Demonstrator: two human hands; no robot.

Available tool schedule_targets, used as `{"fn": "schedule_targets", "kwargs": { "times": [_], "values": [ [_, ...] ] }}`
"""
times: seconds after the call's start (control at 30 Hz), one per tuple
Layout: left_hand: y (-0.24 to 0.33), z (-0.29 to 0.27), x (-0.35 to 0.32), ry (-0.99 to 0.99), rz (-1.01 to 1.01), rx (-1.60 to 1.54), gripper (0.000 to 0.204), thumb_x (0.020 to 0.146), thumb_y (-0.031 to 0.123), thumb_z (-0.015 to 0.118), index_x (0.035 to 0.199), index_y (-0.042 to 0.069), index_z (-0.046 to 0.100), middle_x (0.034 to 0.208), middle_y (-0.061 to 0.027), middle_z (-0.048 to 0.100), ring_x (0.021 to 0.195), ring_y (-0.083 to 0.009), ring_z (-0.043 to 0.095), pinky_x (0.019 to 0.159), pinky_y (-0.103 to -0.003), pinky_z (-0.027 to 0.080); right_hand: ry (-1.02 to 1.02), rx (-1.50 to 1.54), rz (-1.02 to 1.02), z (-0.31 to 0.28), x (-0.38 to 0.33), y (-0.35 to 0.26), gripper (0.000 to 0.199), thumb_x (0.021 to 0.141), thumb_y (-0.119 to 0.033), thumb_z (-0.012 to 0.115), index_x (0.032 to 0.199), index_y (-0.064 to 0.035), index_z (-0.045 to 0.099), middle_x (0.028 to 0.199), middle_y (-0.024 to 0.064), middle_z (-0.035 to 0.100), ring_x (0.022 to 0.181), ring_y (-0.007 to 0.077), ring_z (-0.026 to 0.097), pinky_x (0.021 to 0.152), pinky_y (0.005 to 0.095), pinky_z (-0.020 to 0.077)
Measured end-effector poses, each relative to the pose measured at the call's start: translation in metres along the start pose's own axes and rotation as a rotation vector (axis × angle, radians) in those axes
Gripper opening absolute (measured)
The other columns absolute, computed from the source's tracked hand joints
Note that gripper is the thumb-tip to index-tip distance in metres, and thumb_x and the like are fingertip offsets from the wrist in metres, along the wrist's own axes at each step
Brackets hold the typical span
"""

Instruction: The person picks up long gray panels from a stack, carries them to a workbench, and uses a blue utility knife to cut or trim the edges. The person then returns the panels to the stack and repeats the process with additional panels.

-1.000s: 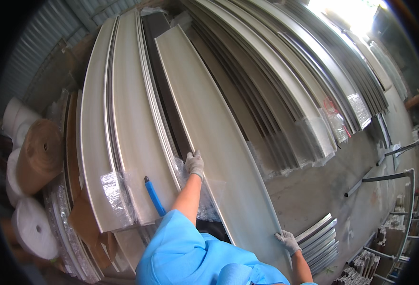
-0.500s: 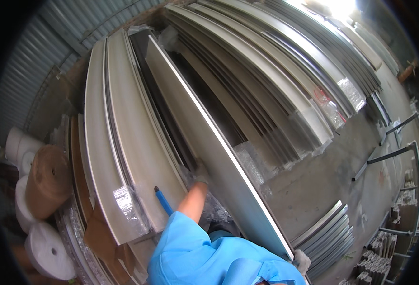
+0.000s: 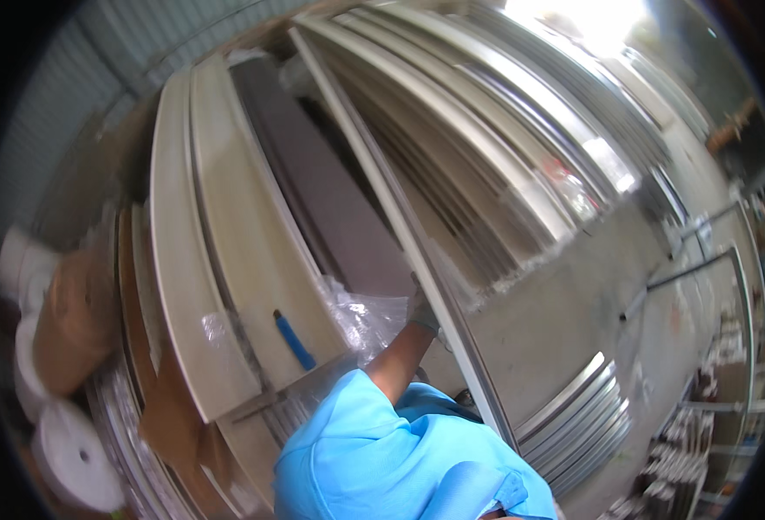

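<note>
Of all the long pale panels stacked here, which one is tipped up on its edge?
The panel the gloved left hand grips: only its thin edge shows, running diagonally over the dark slab, while the others lie flat.

Pretty cramped at frame centre: the tilted long panel stands on edge, with the gloved left hand on it. Left of it there's a dark gap over the brown board, partly clogged by crumpled plastic wrap. Cream panels wall off the left; stacked profiles fill the upper right.
</note>
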State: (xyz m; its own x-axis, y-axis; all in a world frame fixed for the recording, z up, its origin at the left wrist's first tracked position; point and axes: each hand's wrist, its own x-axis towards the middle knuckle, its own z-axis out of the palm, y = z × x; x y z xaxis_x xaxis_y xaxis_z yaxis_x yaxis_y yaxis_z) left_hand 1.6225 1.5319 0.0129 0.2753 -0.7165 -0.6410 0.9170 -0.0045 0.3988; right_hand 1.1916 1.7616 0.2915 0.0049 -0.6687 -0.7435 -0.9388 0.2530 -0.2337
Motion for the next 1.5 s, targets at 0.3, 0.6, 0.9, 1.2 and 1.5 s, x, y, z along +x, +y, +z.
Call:
{"fn": "schedule_targets", "kwargs": {
  "times": [0.3, 0.6, 0.9, 1.2, 1.5],
  "values": [
    [-0.101, 0.042, -0.043, -0.206, -0.129, 0.153, 0.083, 0.097, 0.074, 0.027, 0.139, 0.007, 0.052, 0.122, -0.0102, 0.064, 0.109, -0.0260, 0.064, 0.097, -0.038, 0.054, 0.128, 0.277, -0.268, -0.006, 0.186, 0.059, 0.081, 0.101, -0.068, 0.031, 0.108, 0.0032, 0.068, 0.099, 0.0178, 0.070, 0.102, 0.0213, 0.063, 0.094, 0.0384, 0.0455],
    [-0.252, 0.121, -0.087, -0.425, -0.300, 0.360, 0.083, 0.096, 0.075, 0.029, 0.138, 0.008, 0.052, 0.121, -0.0098, 0.064, 0.108, -0.0260, 0.064, 0.096, -0.038, 0.054, 0.500, 0.313, -0.036, -0.073, 0.123, 0.200, 0.087, 0.084, -0.089, 0.036, 0.095, -0.0125, 0.077, 0.081, 0.0103, 0.072, 0.088, 0.0313, 0.070, 0.081, 0.0430, 0.0516],
    [-0.333, 0.212, -0.077, -0.516, -0.371, 0.404, 0.082, 0.096, 0.076, 0.031, 0.137, 0.009, 0.053, 0.120, -0.0094, 0.064, 0.107, -0.0259, 0.063, 0.095, -0.038, 0.054, 0.531, 0.410, 0.120, -0.103, 0.133, 0.279, 0.095, 0.083, -0.091, 0.028, 0.096, -0.0110, 0.077, 0.083, 0.0152, 0.072, 0.091, 0.0370, 0.069, 0.082, 0.0465, 0.0504],
    [-0.381, 0.335, 0.017, -0.584, -0.422, 0.399, 0.082, 0.095, 0.076, 0.033, 0.136, 0.009, 0.053, 0.119, -0.0090, 0.063, 0.106, -0.0258, 0.063, 0.094, -0.038, 0.054, 0.582, 0.544, 0.185, -0.179, 0.246, 0.279, 0.096, 0.084, -0.090, 0.031, 0.097, -0.0054, 0.074, 0.088, 0.0201, 0.071, 0.096, 0.0408, 0.067, 0.082, 0.0457, 0.0493],
    [-0.456, 0.490, 0.100, -0.712, -0.580, 0.477, 0.081, 0.094, 0.077, 0.035, 0.136, 0.010, 0.054, 0.117, -0.0086, 0.063, 0.105, -0.0258, 0.063, 0.093, -0.038, 0.055, 0.567, 0.660, 0.281, -0.260, 0.324, 0.280, 0.100, 0.085, -0.089, 0.031, 0.096, 0.0017, 0.071, 0.087, 0.0245, 0.070, 0.096, 0.0399, 0.067, 0.083, 0.0449, 0.0478]
  ]
}}
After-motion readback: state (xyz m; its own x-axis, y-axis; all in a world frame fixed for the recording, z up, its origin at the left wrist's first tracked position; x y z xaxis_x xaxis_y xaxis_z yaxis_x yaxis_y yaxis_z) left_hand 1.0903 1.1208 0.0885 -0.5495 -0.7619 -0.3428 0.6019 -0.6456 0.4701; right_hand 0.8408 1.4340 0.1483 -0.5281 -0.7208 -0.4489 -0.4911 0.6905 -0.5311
